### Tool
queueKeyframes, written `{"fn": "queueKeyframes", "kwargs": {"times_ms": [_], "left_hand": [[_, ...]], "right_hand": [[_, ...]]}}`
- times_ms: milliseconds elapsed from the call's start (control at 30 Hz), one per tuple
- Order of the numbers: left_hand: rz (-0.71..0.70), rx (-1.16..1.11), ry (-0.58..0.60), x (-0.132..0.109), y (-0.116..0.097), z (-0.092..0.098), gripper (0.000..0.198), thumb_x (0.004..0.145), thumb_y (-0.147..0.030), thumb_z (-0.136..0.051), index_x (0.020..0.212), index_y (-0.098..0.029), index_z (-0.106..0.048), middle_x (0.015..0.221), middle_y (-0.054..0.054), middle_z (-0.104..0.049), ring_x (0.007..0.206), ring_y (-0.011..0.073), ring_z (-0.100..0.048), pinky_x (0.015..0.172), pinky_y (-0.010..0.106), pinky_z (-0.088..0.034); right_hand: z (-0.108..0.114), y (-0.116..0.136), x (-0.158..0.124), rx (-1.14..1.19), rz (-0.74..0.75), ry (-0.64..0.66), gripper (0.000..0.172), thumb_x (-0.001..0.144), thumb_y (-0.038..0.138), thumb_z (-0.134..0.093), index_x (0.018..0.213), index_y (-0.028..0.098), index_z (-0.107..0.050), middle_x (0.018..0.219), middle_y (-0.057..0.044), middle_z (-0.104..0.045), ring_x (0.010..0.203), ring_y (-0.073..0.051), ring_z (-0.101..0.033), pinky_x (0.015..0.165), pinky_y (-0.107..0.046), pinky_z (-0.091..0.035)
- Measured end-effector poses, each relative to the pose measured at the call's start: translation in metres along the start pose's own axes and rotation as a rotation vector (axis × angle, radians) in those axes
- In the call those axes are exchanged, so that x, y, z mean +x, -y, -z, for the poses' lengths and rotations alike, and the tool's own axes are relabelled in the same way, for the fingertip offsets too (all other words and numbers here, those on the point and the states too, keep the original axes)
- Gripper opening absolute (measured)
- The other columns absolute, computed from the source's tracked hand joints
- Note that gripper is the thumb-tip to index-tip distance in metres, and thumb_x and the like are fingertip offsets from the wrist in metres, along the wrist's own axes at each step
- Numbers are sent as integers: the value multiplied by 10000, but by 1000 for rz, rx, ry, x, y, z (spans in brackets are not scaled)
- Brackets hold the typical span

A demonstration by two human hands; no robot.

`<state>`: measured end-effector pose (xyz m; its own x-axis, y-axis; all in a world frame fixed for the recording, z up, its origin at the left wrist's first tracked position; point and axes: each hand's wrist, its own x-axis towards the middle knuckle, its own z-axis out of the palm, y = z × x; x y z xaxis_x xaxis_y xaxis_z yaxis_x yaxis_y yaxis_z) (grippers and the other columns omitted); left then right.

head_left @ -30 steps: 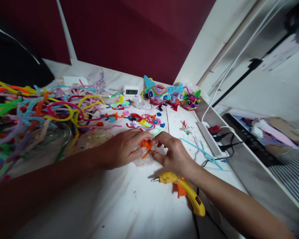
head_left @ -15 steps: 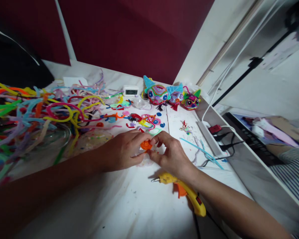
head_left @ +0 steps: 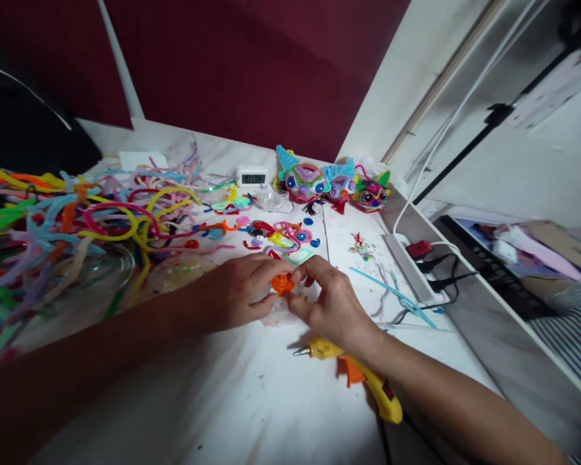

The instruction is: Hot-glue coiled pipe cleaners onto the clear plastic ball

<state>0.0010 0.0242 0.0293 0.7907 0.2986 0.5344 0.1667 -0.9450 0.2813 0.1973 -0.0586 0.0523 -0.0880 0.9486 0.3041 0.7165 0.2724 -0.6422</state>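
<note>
Between my hands is an orange pipe cleaner coil [head_left: 283, 284], wound into a small flat disc. My left hand [head_left: 244, 287] pinches its left side with thumb and fingers. From the other side, the thumb and forefinger of my right hand [head_left: 332, 300] close on its right edge. Directly below the coil shows a clear plastic piece [head_left: 277, 315], partly hidden by my fingers. A yellow hot glue gun [head_left: 370, 378] with an orange trigger lies under my right wrist, its metal tip pointing left.
Tangled colourful pipe cleaners [head_left: 77, 219] cover the left side. Three decorated animal heads [head_left: 304, 184] stand at the back beside a white digital clock [head_left: 252, 176]. Cut coils and scraps [head_left: 281, 236] lie mid-table. A power strip [head_left: 414, 268] with cables runs along the right edge.
The orange coil tilts slightly between my fingers, and both hands keep their grip on it. The whole view has shifted a little; the glue gun stays in place.
</note>
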Motion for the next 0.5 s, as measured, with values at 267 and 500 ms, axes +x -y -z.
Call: {"fn": "queueKeyframes", "kwargs": {"times_ms": [267,500], "left_hand": [[22,-21,90,-2,3,4,352,962,-105,-513,1303,-196,-509,1160,47,-717,1063,188,-680,941,266,-477],[25,-57,114,-7,10,1,321,995,-124,-505,1304,-212,-516,1174,39,-706,1069,183,-675,933,262,-471]], "right_hand": [[7,-6,5,44,8,77,144,756,102,-686,864,196,-666,881,-27,-693,807,-190,-646,780,-318,-506],[12,-9,13,46,50,133,154,754,58,-692,827,192,-677,855,-21,-701,781,-175,-648,760,-303,-489]]}}
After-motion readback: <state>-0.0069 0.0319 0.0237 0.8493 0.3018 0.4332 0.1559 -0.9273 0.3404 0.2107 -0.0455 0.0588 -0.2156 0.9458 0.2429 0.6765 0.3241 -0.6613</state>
